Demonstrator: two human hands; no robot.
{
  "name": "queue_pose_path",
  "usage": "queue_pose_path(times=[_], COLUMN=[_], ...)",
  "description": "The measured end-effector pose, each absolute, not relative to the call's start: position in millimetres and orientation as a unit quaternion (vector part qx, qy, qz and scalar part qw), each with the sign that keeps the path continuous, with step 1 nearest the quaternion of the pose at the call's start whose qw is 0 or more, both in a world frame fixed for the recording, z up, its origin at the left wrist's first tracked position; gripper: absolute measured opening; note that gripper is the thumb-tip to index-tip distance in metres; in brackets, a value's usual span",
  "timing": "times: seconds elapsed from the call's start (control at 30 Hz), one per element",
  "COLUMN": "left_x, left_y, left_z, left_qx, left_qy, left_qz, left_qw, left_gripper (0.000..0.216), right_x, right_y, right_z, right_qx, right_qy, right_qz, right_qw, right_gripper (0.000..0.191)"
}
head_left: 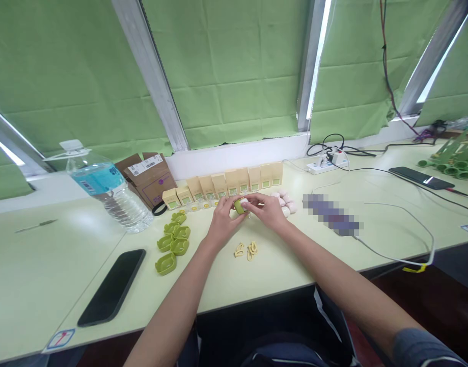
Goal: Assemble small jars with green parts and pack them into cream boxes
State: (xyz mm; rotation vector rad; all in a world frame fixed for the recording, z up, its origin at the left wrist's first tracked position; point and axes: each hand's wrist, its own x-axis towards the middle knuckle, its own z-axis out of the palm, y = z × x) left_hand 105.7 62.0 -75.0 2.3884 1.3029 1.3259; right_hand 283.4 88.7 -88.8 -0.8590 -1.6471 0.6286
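My left hand (221,223) is closed around a small olive-green shell (239,207), held just above the table. My right hand (271,210) meets it from the other side, its fingers pinched on a whitish rounded piece (244,202) that sits against the shell's opening. Fingers cover part of both pieces. To the left lie several matching empty green shells (165,264), open side up. Small pale-yellow loops (251,250) rest in front of my hands. Several pinkish-white rounded pieces (289,205) are grouped beside my right hand.
Small cream boxes (226,183) stand in a row behind my hands, with clear, yellow-centred pieces (194,207) before them. Leftward are a water bottle (115,193), a cardboard box (152,181) and a black phone (112,288). A power strip (325,164), cables and another phone (421,177) lie rightward.
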Motion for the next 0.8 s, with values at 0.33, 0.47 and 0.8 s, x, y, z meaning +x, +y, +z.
queue_pose_path(times=[0.33, 0.47, 0.8], left_x=[99, 97, 95], left_y=[69, 71, 71], left_z=[-79, -80, -81], left_qx=[0.786, 0.773, 0.727], left_qy=[0.448, 0.472, 0.518], left_qz=[0.424, 0.424, 0.451], left_qw=[0.031, 0.025, 0.02], left_gripper=[0.04, 0.037, 0.038], right_x=[292, 304, 304], right_y=[95, 108, 118], right_z=[-85, -89, -94], right_qx=[-0.393, -0.443, -0.566], right_qy=[-0.721, -0.739, -0.776], right_qz=[0.206, 0.078, -0.095], right_qw=[0.532, 0.502, 0.262], right_gripper=[0.025, 0.028, 0.041])
